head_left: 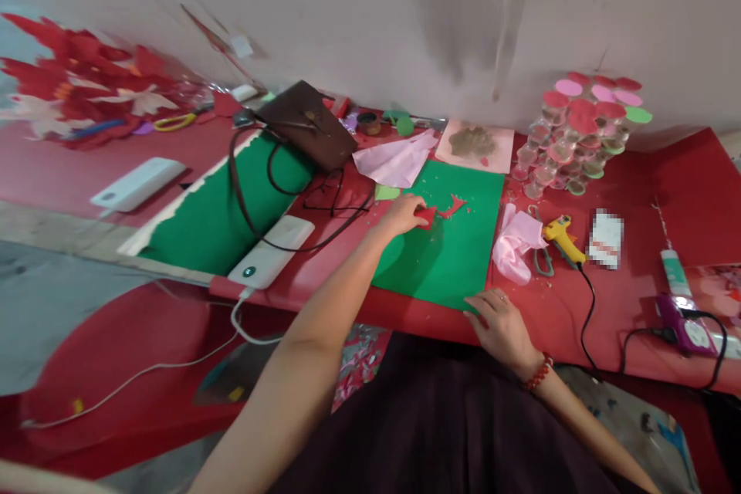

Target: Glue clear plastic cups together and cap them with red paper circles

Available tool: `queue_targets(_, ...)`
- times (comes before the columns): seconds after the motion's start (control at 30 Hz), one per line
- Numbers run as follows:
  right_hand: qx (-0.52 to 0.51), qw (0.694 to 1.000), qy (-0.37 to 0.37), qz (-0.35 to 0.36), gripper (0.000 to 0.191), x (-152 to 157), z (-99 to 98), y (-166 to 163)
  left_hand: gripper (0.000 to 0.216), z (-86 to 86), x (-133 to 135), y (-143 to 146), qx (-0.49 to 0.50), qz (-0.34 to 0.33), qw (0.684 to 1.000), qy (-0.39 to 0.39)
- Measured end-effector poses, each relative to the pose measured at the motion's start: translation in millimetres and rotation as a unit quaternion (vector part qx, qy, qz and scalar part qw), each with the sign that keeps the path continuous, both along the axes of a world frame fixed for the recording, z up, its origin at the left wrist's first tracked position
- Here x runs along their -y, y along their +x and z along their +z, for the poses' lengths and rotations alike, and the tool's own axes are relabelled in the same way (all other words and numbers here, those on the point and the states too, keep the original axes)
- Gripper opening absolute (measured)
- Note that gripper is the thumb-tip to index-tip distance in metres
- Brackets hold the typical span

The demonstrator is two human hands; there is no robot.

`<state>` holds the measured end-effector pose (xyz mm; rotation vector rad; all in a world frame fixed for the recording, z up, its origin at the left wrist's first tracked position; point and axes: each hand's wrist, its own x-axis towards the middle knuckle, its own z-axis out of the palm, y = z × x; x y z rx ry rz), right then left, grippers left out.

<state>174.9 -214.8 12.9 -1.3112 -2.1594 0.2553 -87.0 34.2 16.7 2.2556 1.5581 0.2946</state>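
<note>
My left hand [404, 216] is closed on a small red paper piece [427, 218] over a green sheet [457, 270]. Just beyond those fingers lies a torn red scrap [455, 206], with tiny crumbs scattered around it. My right hand [501, 324] rests at the sheet's near right corner, fingers apart and holding nothing. To the right of the sheet sit a crumpled pink cloth [514, 247], grey-handled scissors [543, 258] partly covered by it, and a yellow glue gun [564, 239].
A brown bag [309, 123] with a long strap and a white power bank [275, 251] stand left. Stacked bottles with coloured discs [573, 139] rise at the back right. A purple power strip [686, 324] with cords lies far right. Red paper flowers [86, 69] fill the far left.
</note>
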Motion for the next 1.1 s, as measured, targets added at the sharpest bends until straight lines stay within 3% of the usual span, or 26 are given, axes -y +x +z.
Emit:
queue_targets(0.13, -0.001, 1.0, -0.002, 0.012, 0.021, 4.7, -3.4, 2.5, 0.02, 8.6, -11.8, -4.9, 0.016, 0.025, 0.999, -0.012)
queue_targets(0.27, -0.051, 0.998, -0.046, -0.015, 0.023, 10.1, -2.8, 4.5, 0.025, 29.7, -46.4, -12.5, 0.049, 0.12, 0.991, 0.039)
queue_targets(0.3, -0.077, 0.994, -0.065, -0.032, 0.024, 11.1, -2.1, 4.1, 0.03, 36.1, -56.4, -14.9, 0.06, 0.156, 0.983, 0.071)
queue_targets(0.37, -0.145, 0.98, -0.11, -0.078, 0.025, 11.9, -1.7, 2.9, 0.06, 47.6, -69.5, -20.9, 0.083, 0.232, 0.958, 0.149)
queue_targets(0.43, -0.23, 0.952, -0.161, -0.121, 0.03, 10.2, -4.0, 2.4, 0.076, 54.4, -64.9, -28.6, 0.113, 0.263, 0.943, 0.169)
queue_targets(0.5, -0.327, 0.908, -0.215, -0.147, 0.041, 5.9, -8.8, 3.6, 0.064, 53.8, -38.3, -37.2, 0.122, 0.268, 0.946, 0.137)
queue_targets(0.6, -0.444, 0.833, -0.288, -0.159, 0.054, -3.7, -14.4, 6.7, 0.035, 40.0, 28.7, -47.2, 0.041, 0.28, 0.959, 0.023)
queue_targets(0.7, -0.499, 0.781, -0.34, -0.156, 0.056, -14.8, -11.5, 5.8, 0.032, 21.2, 89.2, -48.6, -0.015, 0.299, 0.953, -0.046)
queue_targets(0.77, -0.522, 0.766, -0.347, -0.142, 0.053, -22.4, -6.0, 1.0, 0.035, 12.8, 111.1, -45.9, 0.001, 0.295, 0.953, -0.062)
queue_targets(0.9, -0.522, 0.784, -0.318, -0.108, 0.046, -35.2, 3.0, -12.8, 0.035, 10.7, 123.3, -42.6, 0.064, 0.297, 0.95, -0.073)
queue_targets(0.97, -0.518, 0.78, -0.33, -0.12, 0.05, -37.3, 5.6, -17.1, 0.031, 12.2, 130.4, -44.7, 0.109, 0.322, 0.94, -0.041)
queue_targets(1.03, -0.531, 0.761, -0.346, -0.135, 0.053, -35.1, 7.8, -19.5, 0.027, 10.6, 147.2, -47.9, 0.165, 0.374, 0.912, 0.036)
queue_targets(1.1, -0.551, 0.742, -0.354, -0.145, 0.055, -28.4, 9.4, -22.3, 0.024, 4.6, 174.3, -48.6, 0.229, 0.436, 0.862, 0.119)
